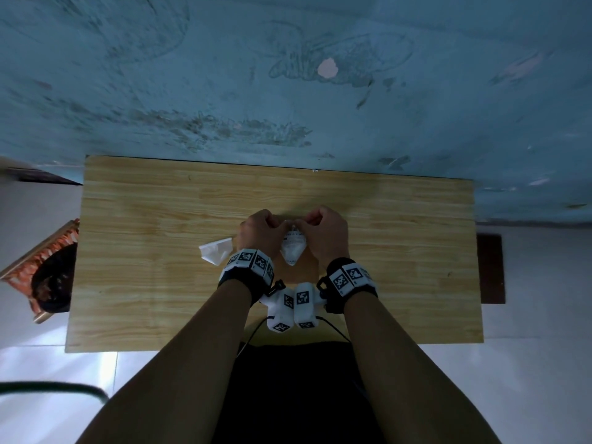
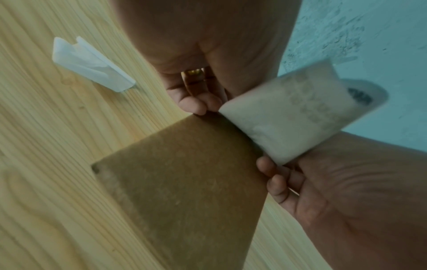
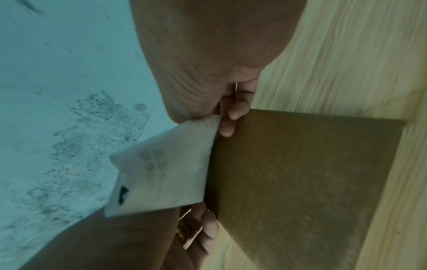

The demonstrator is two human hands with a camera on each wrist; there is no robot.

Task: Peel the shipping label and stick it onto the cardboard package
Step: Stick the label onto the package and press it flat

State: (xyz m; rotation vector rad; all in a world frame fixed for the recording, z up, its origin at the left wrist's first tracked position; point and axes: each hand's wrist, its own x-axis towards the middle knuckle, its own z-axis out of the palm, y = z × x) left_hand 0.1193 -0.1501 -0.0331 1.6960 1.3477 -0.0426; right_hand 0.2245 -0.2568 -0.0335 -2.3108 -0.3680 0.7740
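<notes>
Both hands meet over the middle of the wooden table [image 1: 160,251]. My left hand [image 1: 262,232] and right hand [image 1: 323,232] each pinch an upper corner of the white shipping label [image 1: 293,248], which hangs curved between them. The label [image 2: 300,113] has its lower edge at the far edge of the flat brown cardboard package [image 2: 184,182]; whether it touches I cannot tell. In the right wrist view the label [image 3: 166,173] stands beside the cardboard [image 3: 300,173], with right fingertips [image 3: 231,118] above and the ringed left hand [image 3: 198,233] below. Faint print shows through the label.
A crumpled white backing sheet [image 1: 216,253] lies on the table just left of my left wrist, also in the left wrist view [image 2: 90,64]. A worn teal wall [image 1: 288,75] rises behind the table. An orange-brown object [image 1: 48,270] sits off the left edge.
</notes>
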